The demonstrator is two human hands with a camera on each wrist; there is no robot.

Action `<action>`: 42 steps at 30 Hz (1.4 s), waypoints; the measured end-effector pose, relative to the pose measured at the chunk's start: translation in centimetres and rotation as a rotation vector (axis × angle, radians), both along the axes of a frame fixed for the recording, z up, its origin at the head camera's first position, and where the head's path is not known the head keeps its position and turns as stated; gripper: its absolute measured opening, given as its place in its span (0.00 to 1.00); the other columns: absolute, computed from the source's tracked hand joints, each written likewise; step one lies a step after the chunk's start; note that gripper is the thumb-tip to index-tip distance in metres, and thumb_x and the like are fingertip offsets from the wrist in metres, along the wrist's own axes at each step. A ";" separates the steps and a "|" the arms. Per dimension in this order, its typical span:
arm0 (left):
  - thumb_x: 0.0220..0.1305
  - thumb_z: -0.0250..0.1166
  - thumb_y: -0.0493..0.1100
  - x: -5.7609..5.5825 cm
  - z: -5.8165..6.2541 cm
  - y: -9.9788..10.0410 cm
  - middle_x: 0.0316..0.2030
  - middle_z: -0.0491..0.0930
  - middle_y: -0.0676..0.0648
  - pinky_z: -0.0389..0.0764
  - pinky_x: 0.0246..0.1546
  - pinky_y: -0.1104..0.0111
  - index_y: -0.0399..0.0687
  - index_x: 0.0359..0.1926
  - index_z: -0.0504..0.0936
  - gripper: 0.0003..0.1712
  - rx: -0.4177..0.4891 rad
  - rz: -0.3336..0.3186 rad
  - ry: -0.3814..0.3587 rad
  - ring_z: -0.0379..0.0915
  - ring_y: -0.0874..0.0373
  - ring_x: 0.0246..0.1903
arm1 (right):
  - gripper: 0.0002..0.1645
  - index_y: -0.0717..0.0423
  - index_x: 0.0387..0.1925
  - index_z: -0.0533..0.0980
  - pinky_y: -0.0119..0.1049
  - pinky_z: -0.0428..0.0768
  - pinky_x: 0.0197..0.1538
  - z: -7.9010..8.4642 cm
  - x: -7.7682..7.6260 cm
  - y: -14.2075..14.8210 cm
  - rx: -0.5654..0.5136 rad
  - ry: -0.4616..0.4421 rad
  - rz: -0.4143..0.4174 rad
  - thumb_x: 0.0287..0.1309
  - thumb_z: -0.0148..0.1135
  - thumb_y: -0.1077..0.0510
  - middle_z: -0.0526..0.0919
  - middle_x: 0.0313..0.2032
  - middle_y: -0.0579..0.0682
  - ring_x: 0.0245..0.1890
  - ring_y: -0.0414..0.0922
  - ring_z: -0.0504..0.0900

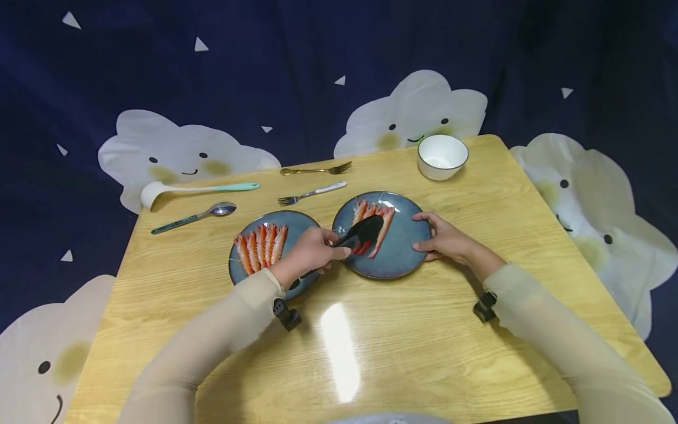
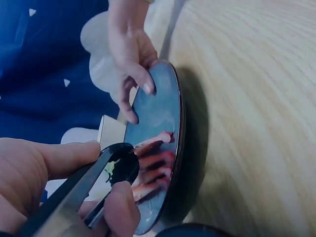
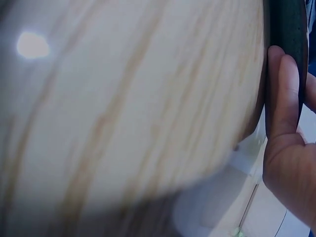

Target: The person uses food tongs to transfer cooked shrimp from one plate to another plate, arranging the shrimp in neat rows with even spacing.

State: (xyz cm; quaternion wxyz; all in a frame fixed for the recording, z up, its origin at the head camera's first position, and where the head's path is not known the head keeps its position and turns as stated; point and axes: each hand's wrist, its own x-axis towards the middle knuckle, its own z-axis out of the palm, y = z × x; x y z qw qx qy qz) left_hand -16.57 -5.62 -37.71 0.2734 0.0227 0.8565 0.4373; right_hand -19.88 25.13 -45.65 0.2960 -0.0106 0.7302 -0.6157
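My left hand [image 1: 313,250] grips black-headed tongs [image 1: 366,229], thumb on one side and fingers on the other. The tongs' head lies over several red-and-white shrimp [image 1: 382,232] on the right-hand blue plate [image 1: 405,247]. With my right hand [image 1: 442,237] I hold that plate by its right rim, thumb on top and fingers underneath, as the right wrist view shows under the plate edge [image 3: 289,29]. Below my left forearm, partly hidden, is a second blue plate [image 1: 304,224] bearing a row of shrimp [image 1: 259,247]. In the left wrist view the tongs' arms [image 2: 81,190] stand apart.
A white bowl [image 1: 441,168] stands at the back right of the wooden table [image 1: 413,335]. Behind the plates lie a gold fork [image 1: 318,171] and a white-handled fork [image 1: 312,193]. To the left are a white ladle [image 1: 196,188] with a mint handle and a spoon [image 1: 195,218].
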 end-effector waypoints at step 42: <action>0.48 0.62 0.61 7.1 3.2 -15.1 0.44 0.69 0.35 0.67 0.30 0.58 0.34 0.53 0.69 0.40 -0.607 0.059 0.311 0.66 0.45 0.37 | 0.45 0.50 0.61 0.47 0.41 0.77 0.28 -0.1 -0.4 0.0 -0.012 0.003 0.035 0.47 0.63 0.64 0.63 0.45 0.66 0.28 0.48 0.77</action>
